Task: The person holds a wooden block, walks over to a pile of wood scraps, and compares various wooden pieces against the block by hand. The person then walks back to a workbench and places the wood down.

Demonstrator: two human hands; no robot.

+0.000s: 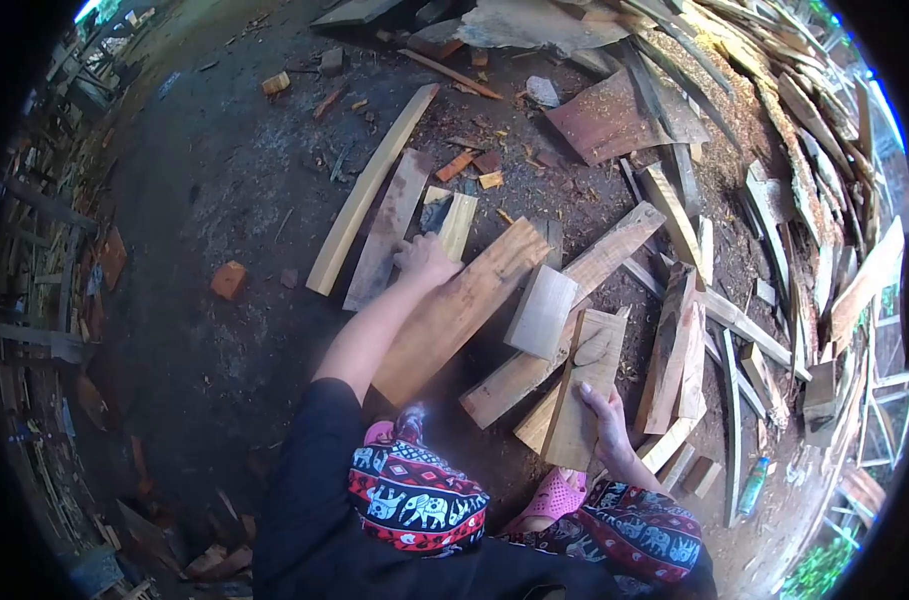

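Note:
My left hand (426,262) reaches forward with its fingers curled over the near end of a short wooden block (456,225); the underside of this grip is hidden. Left of that hand lies a greyish plank (389,225), and beyond it a long pale beam (374,185). A wide brown board (464,310) slants under my left forearm. In my right hand (611,428) is a flat wooden board (582,385), gripped along its right edge with the thumb on top. Close to that board rests a thick pale block (542,312).
A long rough plank (614,245) lies under other pieces. More offcuts (671,350) are piled on the right, near a green bottle (753,487). Slabs and sawdust (734,130) heap up at the back right. An orange-brown chunk (229,280) sits on the dark ground to the left.

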